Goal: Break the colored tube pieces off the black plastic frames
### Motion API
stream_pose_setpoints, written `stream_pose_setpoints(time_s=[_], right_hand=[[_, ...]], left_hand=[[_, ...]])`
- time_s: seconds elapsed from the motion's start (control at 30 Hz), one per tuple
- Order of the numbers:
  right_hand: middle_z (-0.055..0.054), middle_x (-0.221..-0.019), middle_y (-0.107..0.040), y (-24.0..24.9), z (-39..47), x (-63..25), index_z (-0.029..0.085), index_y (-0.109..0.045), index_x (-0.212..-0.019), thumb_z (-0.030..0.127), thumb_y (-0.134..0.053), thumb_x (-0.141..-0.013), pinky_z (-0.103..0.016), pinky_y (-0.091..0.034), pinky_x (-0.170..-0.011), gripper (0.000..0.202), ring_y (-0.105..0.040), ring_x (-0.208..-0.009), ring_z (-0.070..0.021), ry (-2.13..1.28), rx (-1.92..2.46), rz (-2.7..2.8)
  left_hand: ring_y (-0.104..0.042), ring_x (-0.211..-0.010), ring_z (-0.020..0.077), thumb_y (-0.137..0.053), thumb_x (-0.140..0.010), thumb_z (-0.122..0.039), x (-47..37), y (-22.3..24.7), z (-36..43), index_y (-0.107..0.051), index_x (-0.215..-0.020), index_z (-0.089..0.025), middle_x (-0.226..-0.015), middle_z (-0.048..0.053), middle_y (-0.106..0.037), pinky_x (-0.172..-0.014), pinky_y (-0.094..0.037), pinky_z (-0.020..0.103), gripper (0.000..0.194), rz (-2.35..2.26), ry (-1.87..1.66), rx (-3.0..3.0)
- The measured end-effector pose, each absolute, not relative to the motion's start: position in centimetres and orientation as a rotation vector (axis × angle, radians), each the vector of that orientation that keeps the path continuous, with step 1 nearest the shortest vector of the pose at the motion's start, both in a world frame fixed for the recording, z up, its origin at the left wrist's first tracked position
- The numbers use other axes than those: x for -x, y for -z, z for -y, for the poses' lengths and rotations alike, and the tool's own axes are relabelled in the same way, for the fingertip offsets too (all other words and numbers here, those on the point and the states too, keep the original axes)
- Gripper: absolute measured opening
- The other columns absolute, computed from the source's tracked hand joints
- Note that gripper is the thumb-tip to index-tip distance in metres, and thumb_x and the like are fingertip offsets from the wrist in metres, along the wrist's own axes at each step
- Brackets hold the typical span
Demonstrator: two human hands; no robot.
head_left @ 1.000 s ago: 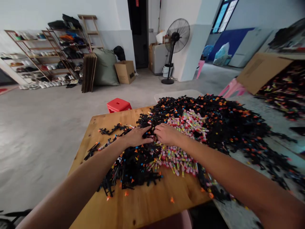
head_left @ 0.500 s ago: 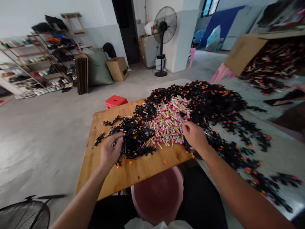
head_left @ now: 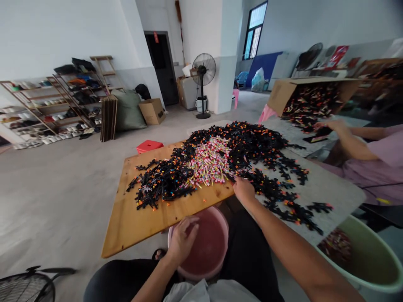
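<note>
Black toy-gun-like pieces with orange and blue tips (head_left: 163, 178) lie heaped on a wooden board (head_left: 126, 226), and more spread over a grey table to the right. Amid them sits a pile of small pink, white and yellow tubes (head_left: 210, 161). My right hand (head_left: 244, 189) is at the board's right front corner, by the edge of the black pieces, its fingers closed; what they hold is hidden. Over the left part of a pink tub (head_left: 209, 247), below the board, my left hand (head_left: 184, 237) has its fingers curled and slightly apart, with nothing visible in it.
At the right a person in a pink top (head_left: 368, 172) works at the grey table (head_left: 333, 184) near a tipped cardboard box (head_left: 280, 92). A green tub (head_left: 378, 256) stands at the lower right. A red stool (head_left: 149, 146) is behind the board.
My left hand has moved from the black pieces down and right to above the pink tub. My right hand has come nearer to the board's front edge. The view has shifted toward the right.
</note>
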State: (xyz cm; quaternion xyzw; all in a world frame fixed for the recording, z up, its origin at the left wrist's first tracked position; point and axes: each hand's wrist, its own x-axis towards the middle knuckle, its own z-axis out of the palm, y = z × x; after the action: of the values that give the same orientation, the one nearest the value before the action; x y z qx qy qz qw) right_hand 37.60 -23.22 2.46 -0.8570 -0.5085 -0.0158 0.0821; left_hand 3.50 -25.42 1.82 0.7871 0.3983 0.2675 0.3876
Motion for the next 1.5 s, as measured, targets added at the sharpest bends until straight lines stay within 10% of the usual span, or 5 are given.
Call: stream_pose_setpoints(time_s=[0.57, 0.77, 1.2, 1.5], right_hand=[[-0.011, -0.092, -0.075, -1.4, 25.2, -34.4, 0.016, -0.072, -0.097, 0.025, -0.052, -0.102, -0.031, -0.048, -0.079, 0.022, -0.07, -0.09, -0.0245, 0.336, 2.006, 1.78], [-0.011, -0.104, -0.076, 0.0, 25.5, -30.5, 0.02, -0.072, -0.107, 0.027, -0.05, -0.104, -0.031, -0.052, -0.088, 0.024, -0.071, -0.097, -0.0234, 0.011, 1.536, 2.017], [-0.022, -0.107, -0.078, -2.0, 15.9, -36.7, 0.011, -0.078, -0.105, 0.039, -0.055, -0.097, -0.034, -0.05, -0.082, 0.037, -0.074, -0.103, -0.0316, -0.293, 2.545, 1.478], [-0.009, -0.074, -0.072, -5.1, 18.8, -33.1, 0.019, -0.071, -0.085, 0.046, -0.051, -0.095, -0.029, -0.05, -0.061, 0.036, -0.066, -0.068, -0.0213, -0.567, 2.023, 1.227]], left_hand=[[-0.071, -0.098, 0.0204, -0.083, -0.081, -0.051, -18.0, -3.0, 19.5, -0.062, -0.14, -0.018, -0.111, 0.01, -0.075, -0.081, -0.057, 0.029, 0.071, -0.83, -0.798, -1.031], [-0.068, -0.08, 0.0133, -0.079, -0.083, -0.043, -17.1, -1.8, 18.2, -0.069, -0.117, -0.016, -0.089, 0.003, -0.072, -0.072, -0.052, 0.021, 0.045, -0.821, -0.863, -0.894], [-0.068, -0.066, 0.0137, -0.065, -0.08, -0.033, -7.5, -6.4, 19.6, -0.061, -0.099, -0.017, -0.08, 0.002, -0.071, -0.06, -0.052, 0.023, 0.026, -0.772, -0.873, -1.136], [-0.068, -0.071, 0.0134, -0.059, -0.096, -0.041, -6.6, -8.2, 20.9, -0.059, -0.1, -0.016, -0.079, 0.001, -0.069, -0.071, -0.056, 0.027, 0.026, -0.689, -0.898, -1.353]])
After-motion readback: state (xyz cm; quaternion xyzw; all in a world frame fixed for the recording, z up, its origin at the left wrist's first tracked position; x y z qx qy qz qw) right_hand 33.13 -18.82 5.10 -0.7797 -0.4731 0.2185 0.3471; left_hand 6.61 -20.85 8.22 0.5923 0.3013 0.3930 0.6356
